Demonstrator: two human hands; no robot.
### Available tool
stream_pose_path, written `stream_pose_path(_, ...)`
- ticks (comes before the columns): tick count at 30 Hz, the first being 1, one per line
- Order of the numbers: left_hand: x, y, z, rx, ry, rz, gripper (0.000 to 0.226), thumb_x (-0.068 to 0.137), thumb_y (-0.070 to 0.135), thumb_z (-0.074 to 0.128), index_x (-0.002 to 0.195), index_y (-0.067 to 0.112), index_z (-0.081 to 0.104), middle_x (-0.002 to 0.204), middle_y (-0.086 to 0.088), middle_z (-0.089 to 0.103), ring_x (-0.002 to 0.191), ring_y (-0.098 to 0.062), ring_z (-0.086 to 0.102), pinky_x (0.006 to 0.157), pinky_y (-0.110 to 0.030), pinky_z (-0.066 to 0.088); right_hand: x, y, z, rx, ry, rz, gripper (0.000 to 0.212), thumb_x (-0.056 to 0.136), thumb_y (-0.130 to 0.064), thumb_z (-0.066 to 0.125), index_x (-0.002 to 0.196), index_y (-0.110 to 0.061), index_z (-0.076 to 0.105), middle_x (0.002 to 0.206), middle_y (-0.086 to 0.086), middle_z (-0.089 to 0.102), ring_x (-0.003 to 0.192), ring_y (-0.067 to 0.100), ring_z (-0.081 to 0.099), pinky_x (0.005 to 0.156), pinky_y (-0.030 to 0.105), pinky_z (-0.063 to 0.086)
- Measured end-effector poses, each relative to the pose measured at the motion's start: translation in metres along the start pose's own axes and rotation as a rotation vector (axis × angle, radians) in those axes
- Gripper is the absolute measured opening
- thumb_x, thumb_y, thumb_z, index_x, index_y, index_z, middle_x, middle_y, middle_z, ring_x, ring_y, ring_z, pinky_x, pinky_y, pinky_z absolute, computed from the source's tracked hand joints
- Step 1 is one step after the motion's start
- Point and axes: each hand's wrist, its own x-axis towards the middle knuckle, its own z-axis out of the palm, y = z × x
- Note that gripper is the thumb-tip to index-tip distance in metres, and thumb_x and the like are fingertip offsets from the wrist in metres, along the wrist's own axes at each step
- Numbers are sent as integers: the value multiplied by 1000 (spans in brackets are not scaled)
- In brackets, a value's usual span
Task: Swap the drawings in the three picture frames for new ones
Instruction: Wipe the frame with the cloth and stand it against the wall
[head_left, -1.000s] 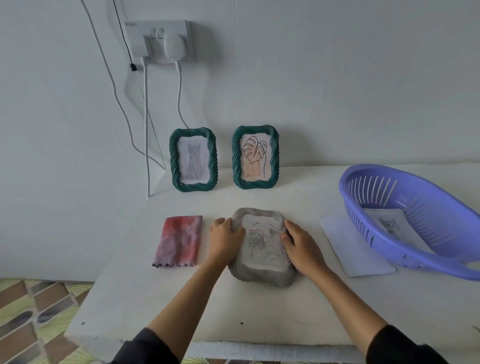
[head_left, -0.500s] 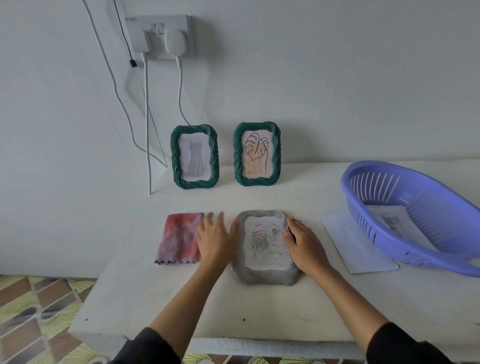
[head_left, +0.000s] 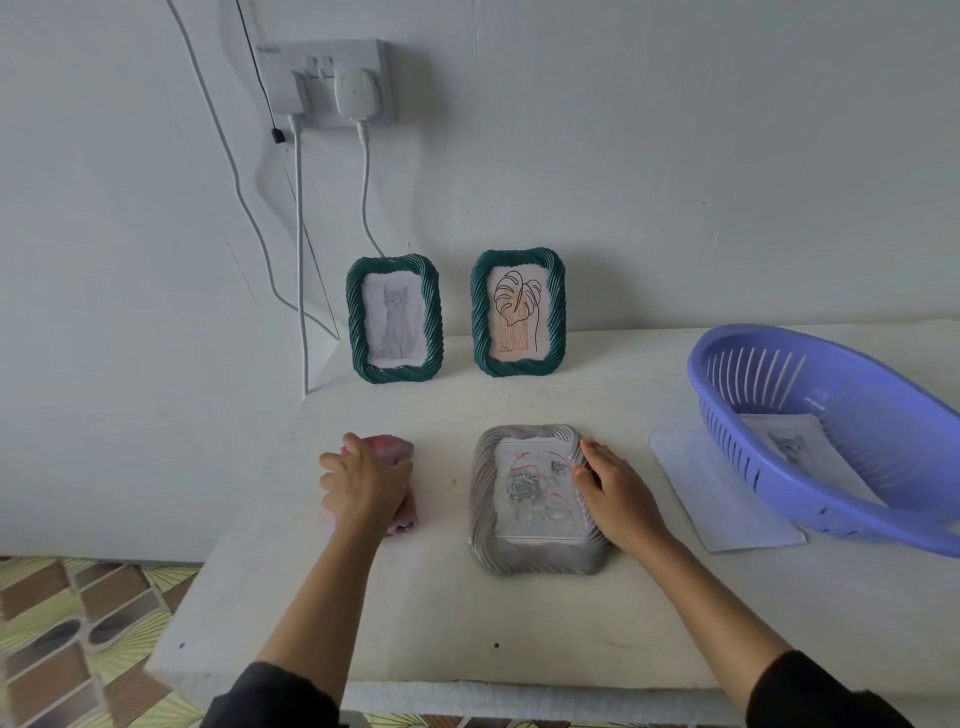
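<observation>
The left hand (head_left: 363, 486) is clutching the cloth (head_left: 402, 451); the right hand (head_left: 618, 499), fingers seemingly flat, is pinning the grey frame (head_left: 535, 558); wipe lightly.

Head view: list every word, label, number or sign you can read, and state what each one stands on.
No text here can be read.
wall socket: a small mark at its top left corner, too blurred to read.
leaf drawing: tiny writing near its lower left, too small to read.
rose drawing: a faint mark at its top left, too blurred to read.
</observation>
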Motion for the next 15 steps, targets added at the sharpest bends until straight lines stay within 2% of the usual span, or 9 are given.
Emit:
stream_pose_path(3,-1,1,-7,-200,-50,5,61,82,36,59,129,5,35,128,-21,40,113,-43,49,93,-43,42,-3,-4,-6,195,21,37,56,95,-35,44,144,-13,28,153,2,28,141,15,26,115,29,20)
stream_pose_path(6,-11,19,-14,-465,-149,63,65,82,35,61,136,7,36,133,-17,47,119,-34,49,97,-38,40,-6,-26,-19,464,35,45,66,90,-44,50,145,-18,26,152,-1,30,140,15,28,112,29,22)
stream_pose_path(8,-23,39,-13,-557,-193,135,66,80,35,63,136,9,38,132,-14,49,118,-31,51,99,-36,41,-5,-47,-26,677,-77,65,77,81,-53,52,144,-17,28,147,2,39,134,16,39,111,31,27)
stream_pose_path(10,-38,63,-11,-645,-320,173,75,72,48,67,133,13,42,129,-13,51,115,-30,53,103,-39,43,-2,-65,-32,952,-226,104,75,75,-56,52,138,-16,40,130,5,56,116,16,53,101,29,39)
stream_pose_path(12,-52,82,-9,-715,-530,174,82,64,71,60,123,14,53,126,-12,57,112,-28,57,105,-43,42,0,-77,-34,1170,-312,142,50,82,-42,57,122,-12,56,104,6,66,91,16,61,82,25,47)
stream_pose_path(13,-61,90,-11,-790,-622,168,73,72,73,50,113,13,58,118,-11,61,109,-24,58,106,-40,41,2,-80,-34,1210,-289,173,39,84,-31,61,115,-7,59,98,9,68,83,16,63,75,25,49)
stream_pose_path(14,-68,95,-12,-903,-696,164,58,85,66,40,103,14,60,107,-7,63,104,-19,59,105,-36,40,5,-81,-34,1221,-223,235,33,83,-20,64,111,-3,61,95,11,68,78,18,63,72,26,51)
stream_pose_path(15,-66,96,-8,-956,-714,167,49,93,57,32,100,17,60,102,-5,62,99,-16,57,102,-34,41,8,-79,-35,1231,-159,299,31,81,-10,65,110,1,60,91,13,68,76,20,63,71,28,52)
